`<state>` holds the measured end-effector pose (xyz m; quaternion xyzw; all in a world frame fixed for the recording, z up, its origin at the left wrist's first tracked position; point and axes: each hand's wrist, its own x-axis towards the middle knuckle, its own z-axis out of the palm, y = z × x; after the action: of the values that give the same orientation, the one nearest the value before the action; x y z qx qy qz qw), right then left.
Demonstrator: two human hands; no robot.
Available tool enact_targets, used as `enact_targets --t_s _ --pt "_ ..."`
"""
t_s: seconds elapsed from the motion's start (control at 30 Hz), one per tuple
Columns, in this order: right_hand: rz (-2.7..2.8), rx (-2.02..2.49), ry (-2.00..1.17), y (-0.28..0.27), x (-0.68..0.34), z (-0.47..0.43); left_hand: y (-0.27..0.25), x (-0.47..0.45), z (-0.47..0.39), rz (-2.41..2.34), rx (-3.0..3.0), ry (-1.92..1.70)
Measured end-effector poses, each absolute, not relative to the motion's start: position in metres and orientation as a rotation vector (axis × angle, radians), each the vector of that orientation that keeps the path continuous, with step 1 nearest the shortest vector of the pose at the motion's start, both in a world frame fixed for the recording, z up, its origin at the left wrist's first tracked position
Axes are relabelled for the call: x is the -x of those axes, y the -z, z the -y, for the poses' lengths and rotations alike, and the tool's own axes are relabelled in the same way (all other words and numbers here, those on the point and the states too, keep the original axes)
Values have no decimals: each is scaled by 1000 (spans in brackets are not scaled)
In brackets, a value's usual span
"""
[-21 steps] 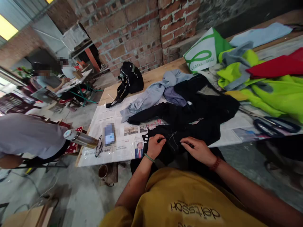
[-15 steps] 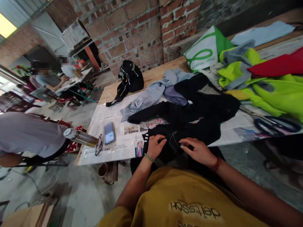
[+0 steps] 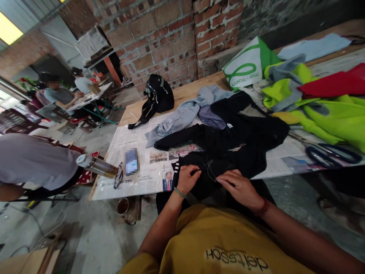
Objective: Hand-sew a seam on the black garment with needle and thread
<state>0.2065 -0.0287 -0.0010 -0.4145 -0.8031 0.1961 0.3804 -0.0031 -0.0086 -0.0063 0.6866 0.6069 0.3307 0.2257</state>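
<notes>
Thread lies looped on black cloth. The right hand pinches its end; the left hand's grip I cannot tell.

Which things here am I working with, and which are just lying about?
In use:
black cloth with white stripes, at the left hand and right hand
pale thread, reaching toward the right hand

Apparently just lying about:
scissors
black bag
green-and-white bag
bottle
glasses
</notes>
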Motion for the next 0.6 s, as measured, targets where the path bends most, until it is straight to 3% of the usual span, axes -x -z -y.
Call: enact_targets --t_s 0.2,0.43,0.6 --pt "1705 1226 -730 -10 -229 34 6 5 9 -1559 -1984 -963" --pt "1214 1420 -790 2 -238 27 12 8 8 -1287 -2133 -982" --pt "1411 1416 -625 6 -235 25 11 9 9 -1150 -2290 -830"
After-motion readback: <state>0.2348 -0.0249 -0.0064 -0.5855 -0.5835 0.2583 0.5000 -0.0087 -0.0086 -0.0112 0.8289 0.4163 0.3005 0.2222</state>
